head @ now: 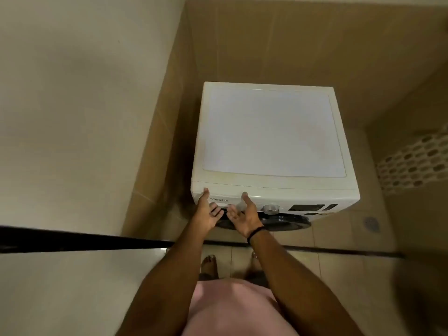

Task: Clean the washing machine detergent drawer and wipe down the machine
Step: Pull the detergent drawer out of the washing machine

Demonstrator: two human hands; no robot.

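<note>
1. I am looking down on a white front-loading washing machine [274, 134] sitting in a tan-tiled corner, at about 12 o'clock from the person's body.
2. The detergent drawer [219, 200] is sitting closed at the machine's front left corner, at about 11 o'clock, under the brand lettering.
3. The left hand [206, 212] is resting its thumb on the drawer's top left edge, fingers curling loosely beneath; I cannot tell whether they are gripping it.
4. The right hand [244, 218] is hovering palm-up at the drawer's right end, fingers spread, holding nothing.
5. The chrome dial [271, 208] is lying just right of that hand.
6. A white perforated laundry basket [414, 161] is standing at 2 o'clock.
</note>
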